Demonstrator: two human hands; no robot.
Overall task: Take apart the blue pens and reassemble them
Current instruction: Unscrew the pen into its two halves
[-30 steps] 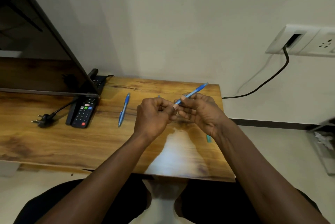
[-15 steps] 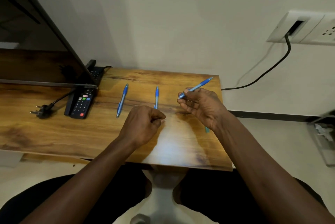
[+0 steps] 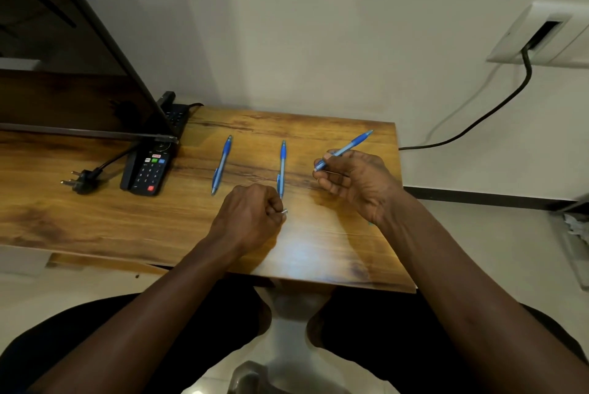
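Having drawn apart since a second ago, the hands are now working separately. The left hand point(image 3: 248, 218) is sitting low by the counter point(image 3: 95, 221), its grip clenched on a small silvery piece point(image 3: 284, 211). The right hand point(image 3: 360, 183) is pinching the blue pen barrel point(image 3: 345, 148). That barrel is slanting from lower left to upper right, its lower end pointing back toward the left hand, which is lying nearer the person. The middle pen point(image 3: 281, 167) is lying just beyond the left knuckles, with the left pen point(image 3: 222, 164) well apart.
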